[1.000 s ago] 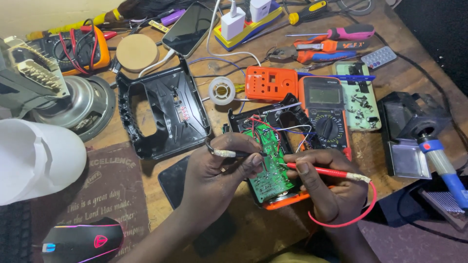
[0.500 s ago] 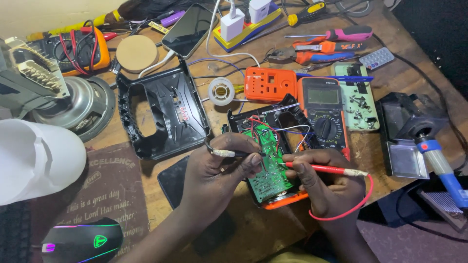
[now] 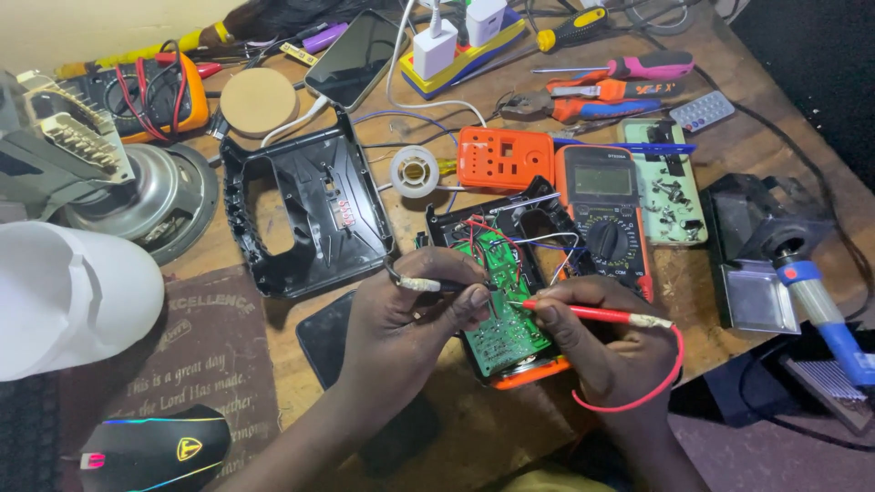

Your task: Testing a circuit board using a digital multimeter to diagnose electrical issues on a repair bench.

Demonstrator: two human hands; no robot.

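A cluttered wooden bench (image 3: 729, 164) fills the view, strewn with pliers (image 3: 583, 100), a screwdriver (image 3: 574, 27), a solder reel (image 3: 415, 171), a phone (image 3: 355, 56) and an empty black casing (image 3: 305, 214), with a soldering iron (image 3: 820, 305) parked in its stand at the right. At the centre, a green circuit board (image 3: 506, 305) lies in its opened orange-edged housing, just beside an orange digital multimeter (image 3: 603, 214). The left hand (image 3: 410, 319) is clenched around a black test probe (image 3: 447, 285), its tip pointed down toward the board's near half; the right hand (image 3: 606, 342) pinches a red test probe (image 3: 592, 315) between its fingers, the red lead looping beneath the wrist, with its tip meeting the board from the opposite side. The two tips stand close together, though the exact contact points are too small to make out. Probing of this kind is judged to go best with both tips set steadily on separate solder points, kept from bridging neighbouring joints, wrists braced on the bench, and the loose red and black wires (image 3: 483, 232) at the board's far end left undisturbed while the meter's display is read.
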